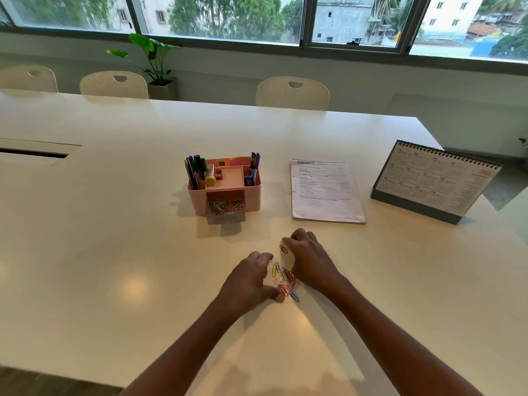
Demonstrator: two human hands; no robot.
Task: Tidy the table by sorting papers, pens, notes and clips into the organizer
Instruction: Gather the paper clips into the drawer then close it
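The step in hand is the clips: a small heap of coloured paper clips (284,277) lies on the white table (114,252) between the two hands, near the person and well short of the pink organizer (253,192). One red clip (283,248) sits apart, just beside the right fingertips. The left hand (251,278) is curled with its thumb down at the heap's near edge, and the right hand (308,258) stands on its side with fingers tucked under. Whether either one actually pinches a clip, I cannot tell. The organizer's front drawer (227,208) already holds many clips, and pens (195,170) stand in its left compartment. A stack of printed papers (325,190) lies to its right. Next, probably, the hands need to close in together, gather the heap and the stray, then carry them forward to that drawer without spilling any.
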